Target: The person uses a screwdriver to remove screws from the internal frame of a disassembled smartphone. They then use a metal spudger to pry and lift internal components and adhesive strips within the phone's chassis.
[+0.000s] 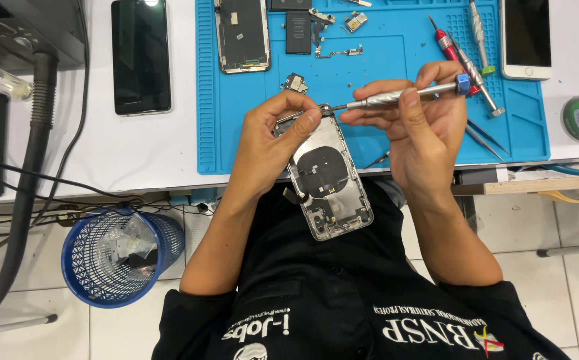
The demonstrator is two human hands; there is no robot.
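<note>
My left hand (269, 143) grips the top end of an opened phone housing (329, 180), its silver frame and black round coil facing up, held above my lap at the table's front edge. My right hand (416, 123) holds a slim silver screwdriver (396, 97) with a blue cap, lying nearly level, its tip touching the housing's top corner beside my left thumb.
A blue work mat (369, 73) carries a removed screen panel (241, 33), a black battery (298, 31), small parts, more screwdrivers (476, 63) and tweezers. A dark phone (141, 57) and a white phone (526, 37) lie on the white table. A blue wastebasket (119, 257) stands on the floor at left.
</note>
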